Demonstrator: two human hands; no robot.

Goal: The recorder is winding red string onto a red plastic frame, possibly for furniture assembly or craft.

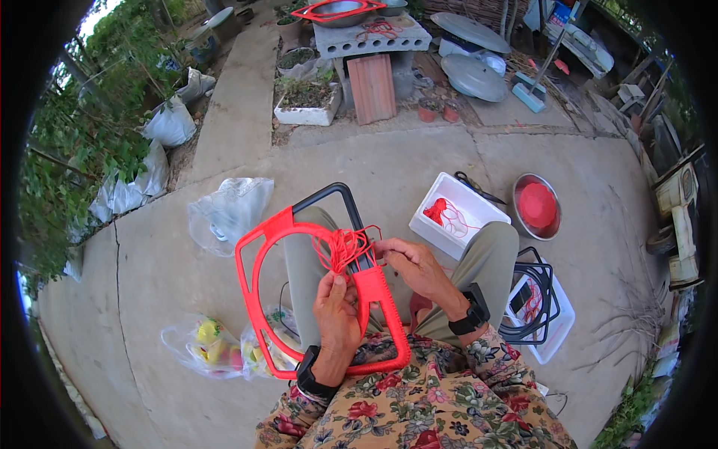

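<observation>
our left hand [336, 310] clasps the red frame [258, 299]; our right hand [415, 266] seems to pinch the red cord [342, 247]. if tension slackens, wrapped loops could slip and tangle.

This is a yard outside a home. The ground is a concrete floor [419, 161], with green bushes [82, 127], plant pots [307, 101], and metal lids [473, 77] lying about.

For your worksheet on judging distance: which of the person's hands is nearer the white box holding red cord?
Right. The right hand sits just below-left of the white box; the left hand is lower, farther left.
</observation>
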